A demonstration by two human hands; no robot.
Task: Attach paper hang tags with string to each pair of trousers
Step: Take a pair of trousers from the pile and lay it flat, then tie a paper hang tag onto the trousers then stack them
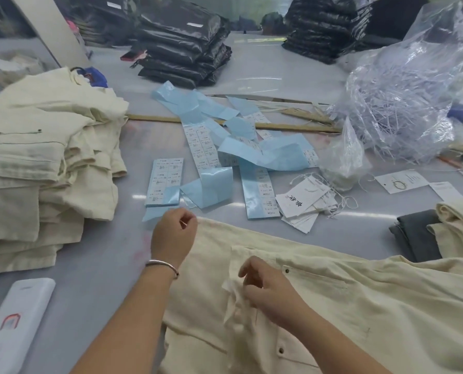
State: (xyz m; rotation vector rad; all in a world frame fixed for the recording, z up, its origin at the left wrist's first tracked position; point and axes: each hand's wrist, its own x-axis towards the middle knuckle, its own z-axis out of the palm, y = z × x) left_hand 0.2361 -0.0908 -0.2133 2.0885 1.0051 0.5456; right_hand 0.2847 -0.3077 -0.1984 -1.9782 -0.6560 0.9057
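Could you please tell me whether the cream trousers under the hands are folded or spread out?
Spread out: the cream trousers lie flat across the table, pocket and snaps showing.

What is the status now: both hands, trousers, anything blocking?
Left hand pinching cream cotton trousers at their edge. Right hand fingers curled at white paper hang tag. Blue sticker sheets beyond, not blocking.

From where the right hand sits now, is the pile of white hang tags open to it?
Probably yes. The right hand rests on the trousers, and the hang tags lie uncovered on the table just beyond, nothing between.
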